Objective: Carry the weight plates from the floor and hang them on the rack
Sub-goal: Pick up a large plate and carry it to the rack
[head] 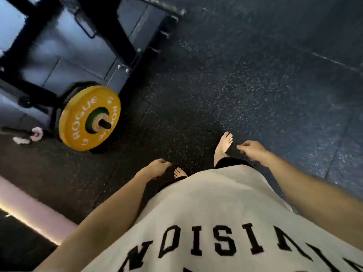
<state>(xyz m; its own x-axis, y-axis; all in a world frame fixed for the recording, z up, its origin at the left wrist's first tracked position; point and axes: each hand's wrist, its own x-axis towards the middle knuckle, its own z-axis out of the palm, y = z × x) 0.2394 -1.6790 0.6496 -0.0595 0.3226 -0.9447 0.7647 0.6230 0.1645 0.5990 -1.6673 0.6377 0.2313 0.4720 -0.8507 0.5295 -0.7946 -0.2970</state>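
Standing barefoot on the dark rubber floor (255, 85), I hang my left hand (157, 167) and right hand (253, 152) loosely curled and empty at my sides, while the yellow weight plate (78, 122) sits on the black rack (110, 36) peg to my left.

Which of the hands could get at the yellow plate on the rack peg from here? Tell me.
Probably the left hand, though not without a step: it hangs empty on the side of the yellow plate, with only bare floor between. The right hand is farther off, across the body.
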